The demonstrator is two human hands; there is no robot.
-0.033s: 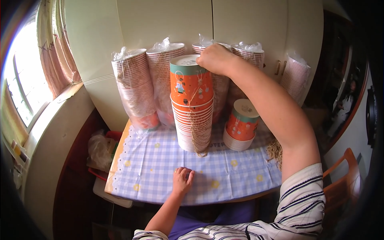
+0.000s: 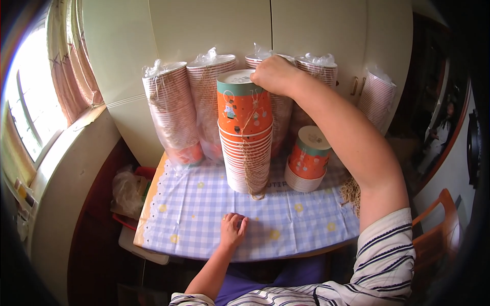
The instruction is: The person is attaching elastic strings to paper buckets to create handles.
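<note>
In front of me stands a tall stack of upside-down paper buckets (image 2: 245, 109), the top one orange with a green band, only pale rims showing below. My right hand (image 2: 275, 75) is at the top, fingers closed on the edge of the uppermost bucket's base; its fingertips are partly hidden. A thin strand runs down that bucket's side, and twine (image 2: 251, 166) hangs in a bunch along the stack to the table. On the cloth nearer to me lies my left hand (image 2: 234, 229), loosely bent, thumb apart, holding nothing. A shorter upside-down bucket stack (image 2: 308, 158) stands to the right.
Several bagged bucket stacks (image 2: 172, 112) line the table's back, before pale cabinet doors (image 2: 214, 25). A checked tablecloth (image 2: 194, 229) covers the table. Loose twine (image 2: 351, 195) lies under my right arm. A wooden chair (image 2: 439, 224) stands at right, a red bin (image 2: 145, 172) at left.
</note>
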